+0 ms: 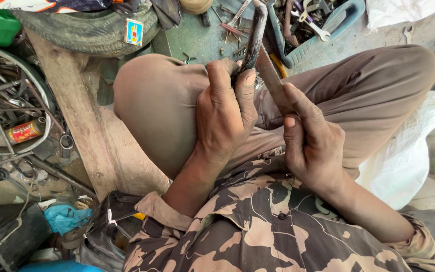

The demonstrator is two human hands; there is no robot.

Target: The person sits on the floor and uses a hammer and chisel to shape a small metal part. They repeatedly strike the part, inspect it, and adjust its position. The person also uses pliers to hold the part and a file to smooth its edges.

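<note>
at upper centre, left hand [225, 113] fingers clamp a dark curved bar [254, 35]; right hand [310, 143] fingers clamp a flat rusty file [273, 80] against it. best kept braced on the knee, strokes steady.

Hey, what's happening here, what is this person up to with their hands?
A person sits with knees drawn up, working over their lap. The left hand grips a dark curved piece and holds it upright. The right hand presses a flat rusty metal blade against it, forefinger laid along the blade. A blue tray of wrenches lies beyond the knees, with an old tyre and a wooden plank to the left.
</note>
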